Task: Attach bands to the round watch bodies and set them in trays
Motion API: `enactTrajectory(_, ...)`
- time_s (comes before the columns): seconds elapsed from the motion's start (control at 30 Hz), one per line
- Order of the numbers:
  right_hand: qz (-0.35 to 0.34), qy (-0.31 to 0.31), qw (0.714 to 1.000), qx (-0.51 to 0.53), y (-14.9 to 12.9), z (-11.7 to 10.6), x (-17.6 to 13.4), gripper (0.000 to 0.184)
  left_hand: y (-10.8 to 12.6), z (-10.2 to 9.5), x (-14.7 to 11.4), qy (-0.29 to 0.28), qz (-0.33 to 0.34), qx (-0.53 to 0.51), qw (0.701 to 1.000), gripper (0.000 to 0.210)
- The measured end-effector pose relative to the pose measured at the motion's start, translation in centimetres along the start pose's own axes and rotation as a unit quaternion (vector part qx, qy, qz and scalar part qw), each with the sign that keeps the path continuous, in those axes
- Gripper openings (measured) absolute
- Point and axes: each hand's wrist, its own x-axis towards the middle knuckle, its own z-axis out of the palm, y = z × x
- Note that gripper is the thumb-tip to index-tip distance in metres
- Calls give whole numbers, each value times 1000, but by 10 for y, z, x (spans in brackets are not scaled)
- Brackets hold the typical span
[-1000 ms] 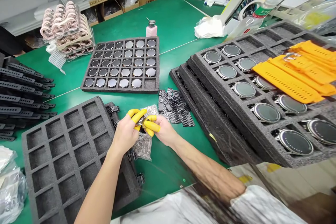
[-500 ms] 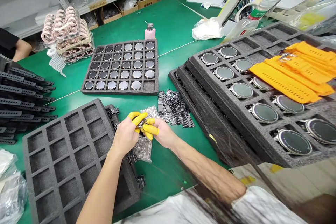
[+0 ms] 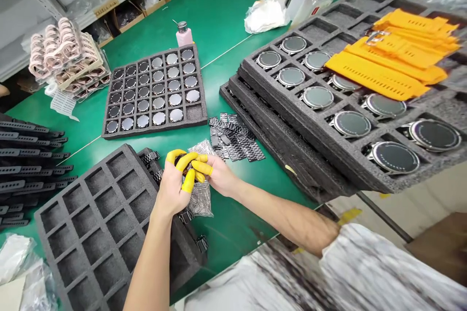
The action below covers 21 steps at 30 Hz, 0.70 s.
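Both my hands wear yellow finger covers and meet above the table. My left hand [image 3: 175,177] is closed around a small dark watch [image 3: 178,159], mostly hidden by the fingers. The fingers of my right hand [image 3: 215,173] pinch at the same watch from the other side. Under the hands lies a clear bag of small metal pins [image 3: 201,201]. Just beyond them is a heap of black metal link watch bands [image 3: 237,138]. Close by on the left, a foam tray with bare compartments [image 3: 98,180] rests on another tray, where black link bands [image 3: 150,158] stick out.
A foam tray of watch heads [image 3: 151,131] lies at the back, near a pink pump bottle [image 3: 184,36]. Stacked trays [image 3: 277,121] with watches and orange straps [image 3: 379,68] fill the right. Black straps [image 3: 29,170] and pink bands [image 3: 58,51] stand left.
The view has shifted and turned slightly. My left fingers have wrapped further round the watch, and my right fingers have moved in closer against them.
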Motion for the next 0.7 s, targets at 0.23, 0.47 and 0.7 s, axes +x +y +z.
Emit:
enactTrajectory(0.23, -14, -24, 1000, 0, 0, 0, 0, 46, -1, 2, 3, -1, -26, -51, 998, 36)
enactTrajectory(0.47, 3, -35, 999, 17, 0, -7, 1, 51, -4, 1, 5, -6, -160, -319, 934, 55)
enactTrajectory(0.7, -128, -61, 968, -208, 10, -12, 3, 59, 8, -29, 10, 26, -148, -249, 957, 58)
